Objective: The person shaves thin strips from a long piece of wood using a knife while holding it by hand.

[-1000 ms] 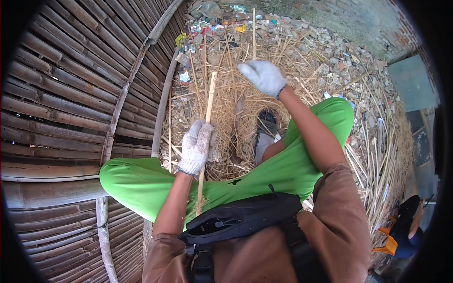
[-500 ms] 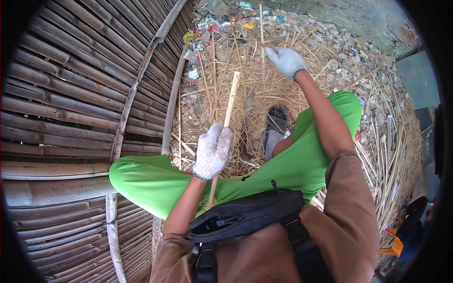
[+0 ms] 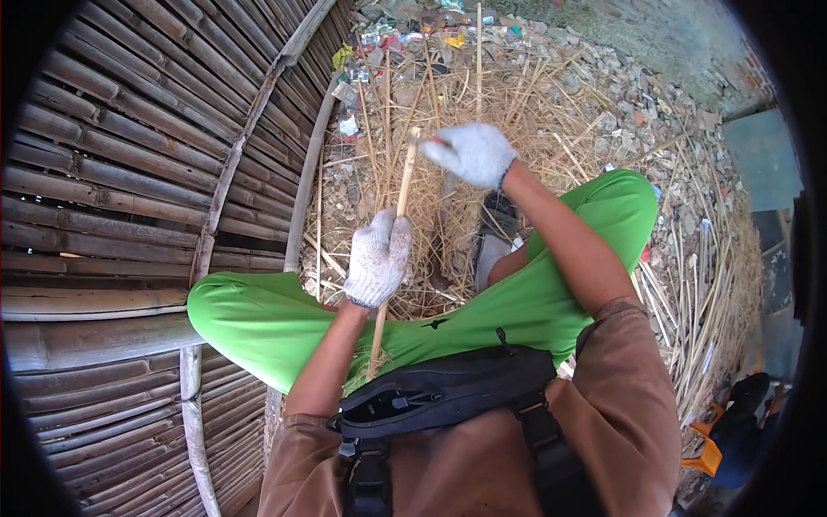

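A pale bamboo stick (image 3: 407, 179) stands slanted in front of me, its lower end against my lap by the black bag (image 3: 448, 392). Around its middle, my left hand (image 3: 377, 258), in a white knitted glove with dirty fingers, is closed. My right hand (image 3: 472, 155), gloved too, is closed beside the stick's top end. Something small with a reddish part shows at its fingers, smeared by motion, and I cannot make out its kind. Whether it touches the stick I cannot tell. Thin straw-coloured shavings (image 3: 500, 142) lie on the ground beyond both hands.
A bamboo slat wall (image 3: 129, 181) rises close on my left. Long split bamboo strips (image 3: 689, 302) lie at the right. Rubble and litter (image 3: 396, 39) spread at the far side before a grey wall (image 3: 603, 34). My knees in green cloth (image 3: 258, 323) flank the work. An orange object (image 3: 708, 452) sits lower right.
My right hand has come in from the far right to the stick's top end. My left hand and the stick have shifted slightly left and nearer to me.
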`<move>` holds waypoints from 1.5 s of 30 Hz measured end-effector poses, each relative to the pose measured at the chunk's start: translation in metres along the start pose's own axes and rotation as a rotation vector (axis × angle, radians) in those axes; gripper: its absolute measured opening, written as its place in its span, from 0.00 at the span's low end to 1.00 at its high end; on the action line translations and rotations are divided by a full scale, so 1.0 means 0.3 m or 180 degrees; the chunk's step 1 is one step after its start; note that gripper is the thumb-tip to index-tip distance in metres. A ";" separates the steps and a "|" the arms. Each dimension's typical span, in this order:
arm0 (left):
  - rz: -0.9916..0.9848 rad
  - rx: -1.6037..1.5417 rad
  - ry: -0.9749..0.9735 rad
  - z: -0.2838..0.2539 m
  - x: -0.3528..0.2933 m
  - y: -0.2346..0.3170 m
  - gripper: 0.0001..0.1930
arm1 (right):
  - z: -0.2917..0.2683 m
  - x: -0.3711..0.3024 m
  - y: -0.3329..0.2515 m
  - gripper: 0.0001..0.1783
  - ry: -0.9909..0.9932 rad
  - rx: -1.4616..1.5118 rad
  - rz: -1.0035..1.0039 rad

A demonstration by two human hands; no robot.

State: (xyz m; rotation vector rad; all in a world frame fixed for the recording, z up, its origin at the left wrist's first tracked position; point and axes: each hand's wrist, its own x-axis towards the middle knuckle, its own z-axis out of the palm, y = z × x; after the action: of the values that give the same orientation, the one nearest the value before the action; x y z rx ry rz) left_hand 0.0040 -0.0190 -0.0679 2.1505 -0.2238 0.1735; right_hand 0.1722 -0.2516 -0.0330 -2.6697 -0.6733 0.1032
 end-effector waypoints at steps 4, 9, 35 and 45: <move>-0.0350 -0.0560 -0.0210 -0.021 -0.031 0.035 0.16 | -0.096 0.054 0.279 0.51 0.0380 -0.0124 0.1077; -0.1474 -0.1899 -0.0403 -0.024 0.000 0.064 0.15 | -0.045 -0.029 0.084 0.50 0.0787 0.0397 0.0002; -0.0948 -0.0665 -0.0175 0.012 0.007 -0.030 0.18 | 0.055 -0.086 -0.077 0.40 -0.0020 0.0146 -0.0473; -0.0717 -0.0330 -0.0197 0.024 0.016 0.000 0.15 | 0.074 -0.097 -0.090 0.39 -0.0260 -0.0212 -0.0406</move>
State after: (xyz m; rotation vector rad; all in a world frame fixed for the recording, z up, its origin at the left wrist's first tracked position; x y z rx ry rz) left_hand 0.0089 -0.0254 -0.0708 2.0615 -0.0242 -0.0339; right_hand 0.1310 -0.2356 -0.0439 -2.6894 -0.8855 0.1585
